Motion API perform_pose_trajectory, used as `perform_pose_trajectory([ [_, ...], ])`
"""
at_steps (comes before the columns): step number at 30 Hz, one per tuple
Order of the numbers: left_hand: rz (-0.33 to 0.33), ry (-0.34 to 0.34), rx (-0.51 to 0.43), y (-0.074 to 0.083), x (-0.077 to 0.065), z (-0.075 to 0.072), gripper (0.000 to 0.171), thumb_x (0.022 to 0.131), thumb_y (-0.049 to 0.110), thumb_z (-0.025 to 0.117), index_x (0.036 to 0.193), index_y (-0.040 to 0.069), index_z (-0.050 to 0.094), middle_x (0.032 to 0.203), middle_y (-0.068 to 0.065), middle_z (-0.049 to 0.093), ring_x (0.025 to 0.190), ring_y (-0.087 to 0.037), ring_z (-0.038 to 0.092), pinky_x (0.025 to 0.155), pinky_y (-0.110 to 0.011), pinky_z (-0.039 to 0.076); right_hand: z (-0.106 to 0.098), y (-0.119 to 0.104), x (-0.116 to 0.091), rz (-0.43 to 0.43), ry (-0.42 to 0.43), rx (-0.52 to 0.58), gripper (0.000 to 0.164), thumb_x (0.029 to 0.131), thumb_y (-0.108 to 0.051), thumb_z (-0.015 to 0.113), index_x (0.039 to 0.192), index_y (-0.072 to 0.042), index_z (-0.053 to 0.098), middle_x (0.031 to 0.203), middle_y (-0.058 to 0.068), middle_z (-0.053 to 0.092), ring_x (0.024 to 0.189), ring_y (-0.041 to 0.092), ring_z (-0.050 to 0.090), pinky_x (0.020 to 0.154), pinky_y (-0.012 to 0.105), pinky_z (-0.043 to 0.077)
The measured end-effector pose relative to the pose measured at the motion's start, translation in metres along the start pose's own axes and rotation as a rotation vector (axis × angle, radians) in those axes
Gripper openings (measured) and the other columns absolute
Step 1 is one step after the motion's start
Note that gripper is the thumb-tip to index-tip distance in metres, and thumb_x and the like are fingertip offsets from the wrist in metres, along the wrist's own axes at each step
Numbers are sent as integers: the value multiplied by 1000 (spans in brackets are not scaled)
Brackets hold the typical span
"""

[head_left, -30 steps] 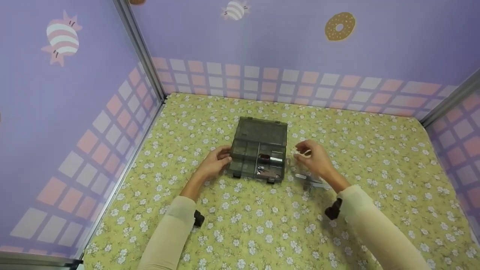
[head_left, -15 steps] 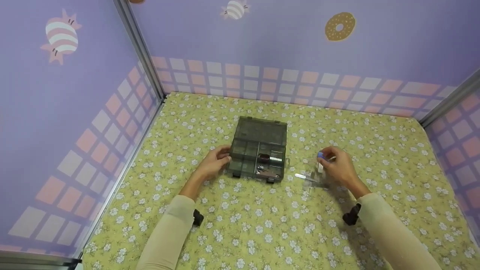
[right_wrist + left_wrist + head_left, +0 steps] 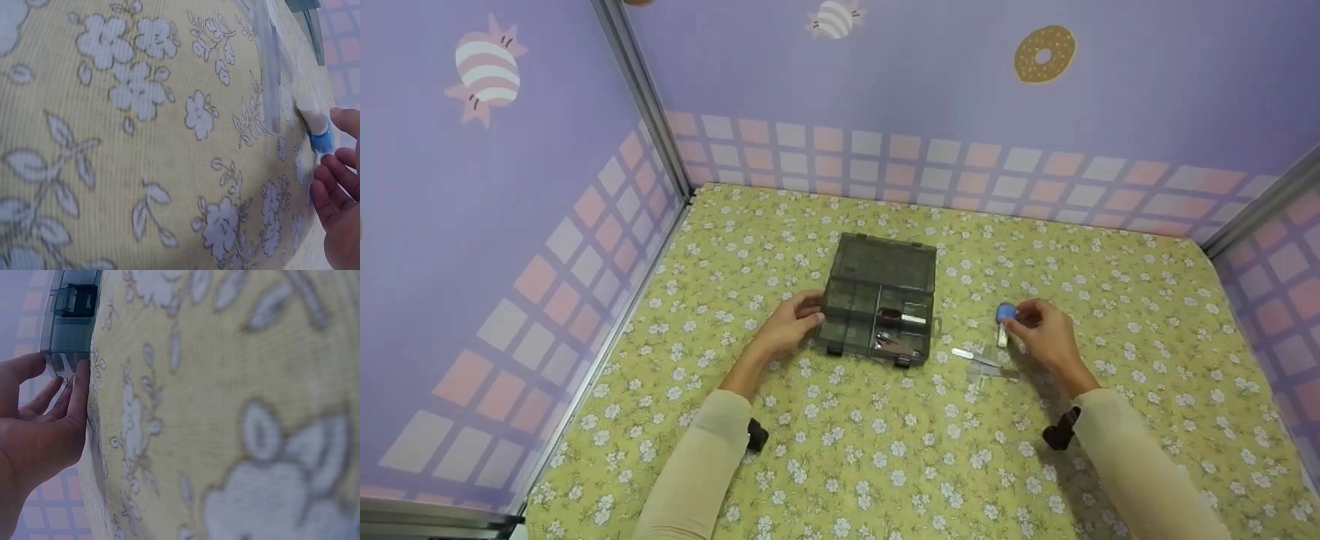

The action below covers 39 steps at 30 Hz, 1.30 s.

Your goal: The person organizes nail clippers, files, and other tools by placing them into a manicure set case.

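A dark, see-through compartment box point(image 3: 847, 335) lies with its lid point(image 3: 885, 262) folded back. My left hand point(image 3: 789, 326) grips its left side, thumb at the upper edge and fingers lower on the wall. To the right, a small bottle point(image 3: 1006, 313) with a blue body and a long white cap, like nail polish, lies on the cloth. My right hand point(image 3: 1046, 334) is right at the blue end; in the right wrist view the fingers point(image 3: 337, 174) are loosely bent, thumb and fingertips apart on either side of it.
Inside the box are a dark red bottle with a white cap point(image 3: 913, 319) and small metal and brown pieces point(image 3: 896, 345). A clear plastic piece point(image 3: 986, 369) and a slim silvery tool point(image 3: 971, 355) lie between box and right hand. Purple walls enclose the flowered cloth point(image 3: 877, 450).
My right hand has moved right, from beside the box to the blue bottle, which has come into view. My left hand and the box have stayed put.
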State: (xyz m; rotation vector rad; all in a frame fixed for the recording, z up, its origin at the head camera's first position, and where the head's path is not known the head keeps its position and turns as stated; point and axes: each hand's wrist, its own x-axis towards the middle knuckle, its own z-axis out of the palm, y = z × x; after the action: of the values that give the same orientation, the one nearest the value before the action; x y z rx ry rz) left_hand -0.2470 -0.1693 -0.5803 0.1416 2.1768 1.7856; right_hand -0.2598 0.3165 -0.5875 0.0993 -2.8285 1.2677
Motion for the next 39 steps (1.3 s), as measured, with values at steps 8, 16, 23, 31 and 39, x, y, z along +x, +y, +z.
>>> perform_pose_trajectory([
  [8,8,7,27,0,1,0,55,111,13,58,162,7,41,158,-16,49,146,-32,47,115,-49,44,9,-6,2,22,31,-6,46,102,-29,74,131,6,63,119,24,67,105,36,66,89,50,55],
  [16,6,13,2,0,-1,0,54,110,12,58,162,7,42,157,-17,50,144,-32,49,113,-50,45,20,-14,8,1,9,-53,40,100,-18,76,127,8,61,116,25,66,102,37,65,86,49,54],
  [23,5,15,22,0,0,1,53,111,14,59,162,9,43,157,-14,50,145,-29,49,114,-47,45,20,-14,12,-28,2,-76,30,98,-8,73,122,7,63,111,23,67,97,34,65,82,47,53],
  [31,-9,19,12,0,1,2,54,111,14,59,162,9,43,157,-15,50,146,-30,48,116,-47,44,20,-23,13,-50,-42,-19,28,99,-10,74,121,5,68,111,22,69,97,33,66,82,46,54],
  [39,0,21,0,-1,0,2,54,111,13,59,162,8,43,157,-14,50,144,-29,49,115,-46,44,30,-61,20,-38,-85,70,29,100,-14,75,124,0,68,116,17,69,106,32,66,87,46,56],
])
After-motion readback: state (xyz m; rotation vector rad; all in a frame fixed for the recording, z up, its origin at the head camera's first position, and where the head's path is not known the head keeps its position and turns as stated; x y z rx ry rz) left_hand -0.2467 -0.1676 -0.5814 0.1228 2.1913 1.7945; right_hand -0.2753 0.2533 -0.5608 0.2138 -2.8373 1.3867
